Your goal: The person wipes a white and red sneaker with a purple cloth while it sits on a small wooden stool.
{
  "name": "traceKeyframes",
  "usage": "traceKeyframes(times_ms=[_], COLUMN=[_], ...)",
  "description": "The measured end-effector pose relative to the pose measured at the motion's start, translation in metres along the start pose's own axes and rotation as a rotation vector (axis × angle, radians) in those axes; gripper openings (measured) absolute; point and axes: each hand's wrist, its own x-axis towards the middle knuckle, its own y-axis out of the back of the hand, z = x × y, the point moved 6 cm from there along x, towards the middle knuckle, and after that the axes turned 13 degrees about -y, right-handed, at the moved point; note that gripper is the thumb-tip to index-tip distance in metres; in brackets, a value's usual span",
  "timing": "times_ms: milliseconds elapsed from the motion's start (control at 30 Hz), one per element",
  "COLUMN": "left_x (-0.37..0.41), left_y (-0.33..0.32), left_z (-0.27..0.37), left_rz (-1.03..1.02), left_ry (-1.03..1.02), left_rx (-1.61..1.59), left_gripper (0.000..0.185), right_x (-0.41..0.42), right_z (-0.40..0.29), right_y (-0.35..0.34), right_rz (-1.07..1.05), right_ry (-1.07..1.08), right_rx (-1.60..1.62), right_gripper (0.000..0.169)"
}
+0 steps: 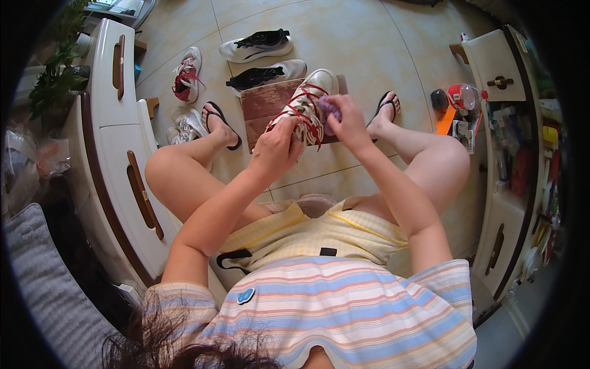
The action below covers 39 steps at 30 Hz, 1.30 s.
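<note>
A white sneaker [325, 79] with red laces [300, 95] rests over a low stool [261, 102] with a worn reddish-brown top, its toe pointing away from me. My left hand [278, 144] grips the sneaker near its heel and collar. In my right hand [344, 117] is a bunched purple cloth [330, 110], pressed against the sneaker's right side. The part of the shoe under my left fingers is hidden.
Black-and-white sneakers [258, 47] stand beyond the stool. To the left lie a red-and-white sneaker [187, 76] and white shoes [186, 123]. White drawer cabinets [119, 115] flank me. A plastic bottle [465, 96] lies atop things by the right cabinet [500, 64].
</note>
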Motion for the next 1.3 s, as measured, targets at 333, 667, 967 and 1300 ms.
traceKeyframes(times_ms=[333, 667, 967, 1300], left_x=[-0.001, -0.002, 0.012, 0.014], left_y=[0.001, -0.003, 0.025, 0.010], left_z=[0.000, -0.002, 0.007, -0.047], left_rz=[-0.003, -0.013, 0.026, 0.194], left_ry=[-0.013, -0.010, 0.069, 0.370], left_rx=[-0.001, 0.009, 0.189, -0.841], left_gripper=[0.031, 0.031, 0.019, 0.038], right_x=[-0.009, -0.019, 0.006, 0.010], right_z=[0.017, 0.022, 0.001, -0.052], right_y=[0.004, -0.013, 0.017, -0.016], right_rz=[-0.119, -0.205, -0.591, -0.766], right_ry=[-0.147, -0.072, -0.661, -0.597], right_rx=[-0.091, -0.063, 1.042, 1.100], right_gripper=[0.028, 0.026, 0.032, 0.040])
